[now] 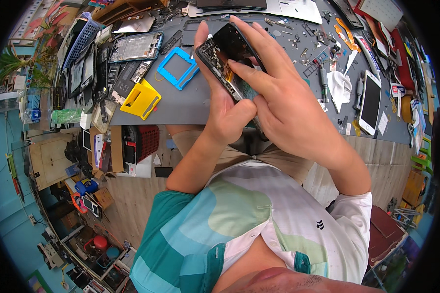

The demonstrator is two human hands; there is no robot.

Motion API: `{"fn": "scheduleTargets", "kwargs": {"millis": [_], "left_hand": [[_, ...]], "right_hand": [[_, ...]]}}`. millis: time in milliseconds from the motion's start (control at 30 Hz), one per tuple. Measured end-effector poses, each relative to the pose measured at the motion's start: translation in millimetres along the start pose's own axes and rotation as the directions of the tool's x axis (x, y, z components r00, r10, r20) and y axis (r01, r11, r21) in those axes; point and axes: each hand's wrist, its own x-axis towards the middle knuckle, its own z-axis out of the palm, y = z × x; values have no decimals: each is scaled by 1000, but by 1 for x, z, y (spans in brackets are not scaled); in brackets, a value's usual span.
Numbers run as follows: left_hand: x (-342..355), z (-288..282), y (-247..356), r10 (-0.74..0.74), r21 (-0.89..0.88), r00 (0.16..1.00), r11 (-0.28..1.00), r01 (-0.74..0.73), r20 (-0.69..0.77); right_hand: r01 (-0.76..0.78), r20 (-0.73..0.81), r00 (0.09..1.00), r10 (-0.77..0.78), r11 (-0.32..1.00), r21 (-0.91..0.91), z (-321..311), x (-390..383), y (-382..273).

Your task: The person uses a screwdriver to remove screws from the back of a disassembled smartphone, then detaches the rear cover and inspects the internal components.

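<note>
An opened smartphone (211,57) is tilted up over the front of the grey work table, its inner parts and a coppery-yellow flex strip exposed. My left hand (226,113) grips the phone frame along its left side and lower end, thumb bent across. Along the phone's right side stands a dark glossy panel (231,43), angled away from the frame. My right hand (291,100) is closed round this panel, long fingers behind it. Its index fingertip reaches inside the phone, by the flex strip. The lower part of the phone is hidden by my hands.
Left on the table lie a blue plastic frame (178,68), a yellow phone stand (141,99) and a disassembled phone (136,47). At right are a white phone (370,102), a screwdriver (323,83), a crumpled white tissue (339,85) and scattered small parts (305,51).
</note>
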Motion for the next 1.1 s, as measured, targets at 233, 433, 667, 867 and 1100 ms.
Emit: {"fn": "scheduleTargets", "kwargs": {"millis": [233,433,667,867,1100], "left_hand": [[3,-4,-6,62,21,998,998,-62,-5],[5,-8,-13,89,26,996,996,-89,6],[3,-8,-5,11,39,1000,999,-10,-19],[2,-7,-2,-13,52,999,999,15,-32],[3,-6,-5,15,-9,1000,1000,-15,-27]], "right_hand": [[121,11,993,-120,989,-85,-1,1,9],[309,-41,945,-325,927,-212,6,-1,32],[313,6,947,-321,917,-248,1,-9,44],[383,-135,898,-418,895,-227,19,-6,58],[412,-142,888,-437,894,-176,22,-2,58]]}}
